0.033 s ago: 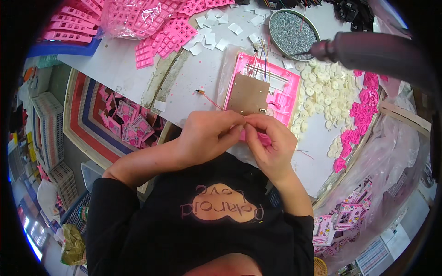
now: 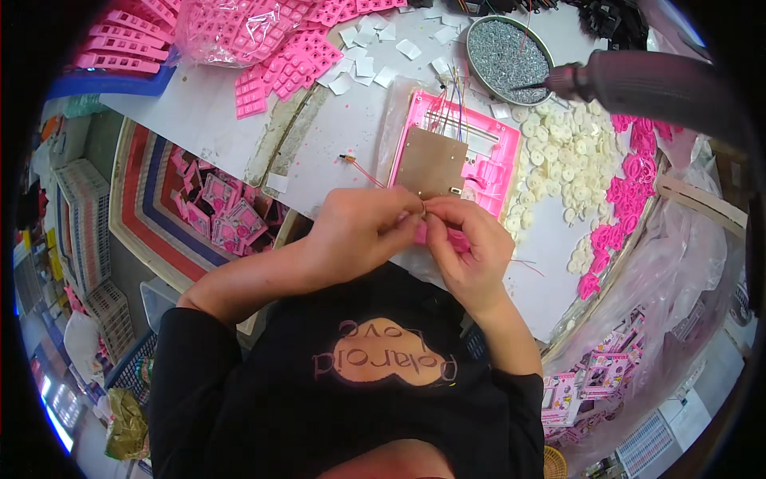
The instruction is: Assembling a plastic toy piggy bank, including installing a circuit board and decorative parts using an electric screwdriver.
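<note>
Both of my hands meet at the near edge of a pink plastic housing (image 2: 496, 164), which lies open on the table. My left hand (image 2: 367, 231) has thumb and forefinger pinched together. Against its fingertips, my right hand (image 2: 471, 243) is closed in a pinch too. Whatever sits between the fingertips is too small and covered to name. A brown circuit board (image 2: 431, 164) lies in the housing, with thin coloured wires (image 2: 455, 100) rising from its far side. Left of it, a small part on red wires (image 2: 349, 160) rests on the table.
A round tin of screws (image 2: 511, 60) stands behind the housing. From the right hangs a dark power screwdriver (image 2: 638, 84). White plastic discs (image 2: 550, 152) and pink parts (image 2: 630, 191) lie at the right. Pink keypads (image 2: 291, 68) and white paper squares (image 2: 363, 68) lie at the far left.
The hanging screwdriver has shifted slightly up and to the right. My fingertips have moved a little; both hands stay in the same place.
</note>
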Tool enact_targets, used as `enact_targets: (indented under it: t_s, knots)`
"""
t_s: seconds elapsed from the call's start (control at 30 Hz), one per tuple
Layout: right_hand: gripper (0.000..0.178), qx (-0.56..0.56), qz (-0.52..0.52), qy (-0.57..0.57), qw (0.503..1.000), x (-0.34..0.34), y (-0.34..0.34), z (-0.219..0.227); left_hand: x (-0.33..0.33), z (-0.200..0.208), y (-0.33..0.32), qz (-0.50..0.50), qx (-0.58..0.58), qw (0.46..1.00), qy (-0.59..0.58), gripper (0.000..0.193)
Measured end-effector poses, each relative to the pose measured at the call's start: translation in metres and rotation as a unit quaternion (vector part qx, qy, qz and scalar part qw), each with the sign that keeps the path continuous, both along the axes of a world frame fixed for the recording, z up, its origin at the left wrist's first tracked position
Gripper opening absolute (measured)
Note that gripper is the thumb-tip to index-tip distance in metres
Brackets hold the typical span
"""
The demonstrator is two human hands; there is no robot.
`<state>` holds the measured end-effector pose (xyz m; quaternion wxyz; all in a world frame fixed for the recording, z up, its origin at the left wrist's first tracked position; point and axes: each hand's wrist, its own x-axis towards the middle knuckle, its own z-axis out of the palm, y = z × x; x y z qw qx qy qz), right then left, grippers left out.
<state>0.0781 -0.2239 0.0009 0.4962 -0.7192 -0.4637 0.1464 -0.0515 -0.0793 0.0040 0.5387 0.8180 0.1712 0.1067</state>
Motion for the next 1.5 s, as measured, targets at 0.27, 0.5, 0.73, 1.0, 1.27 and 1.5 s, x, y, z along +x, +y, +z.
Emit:
enact_targets:
  t_s: [0.27,0.5,0.73,1.0,1.27,1.5]
  knots:
    - [0.028,0.047,0.092,-0.200,0.974,0.003,0.000,-0.006,0.017,0.015,0.032,-0.012,-0.366,0.914,0.172,0.012]
    - [0.026,-0.012,0.087,-0.322,0.943,0.011,0.005,-0.003,0.012,0.006,0.030,-0.099,0.134,0.986,-0.030,0.016]
    - [0.025,-0.073,0.106,-0.306,0.943,0.006,0.006,-0.006,0.005,-0.014,0.028,-0.105,0.204,0.969,-0.092,0.022]
    - [0.034,-0.155,0.129,-0.246,0.948,0.006,-0.006,0.011,0.009,-0.009,0.036,-0.032,0.152,0.985,-0.068,0.020]
    - [0.037,-0.175,0.167,-0.235,0.941,0.008,-0.005,0.020,0.007,-0.002,0.030,-0.087,0.225,0.970,-0.014,0.020]
    - [0.038,-0.160,0.159,-0.241,0.944,0.008,-0.010,0.013,0.022,0.008,0.071,0.075,0.320,0.933,-0.144,0.036]
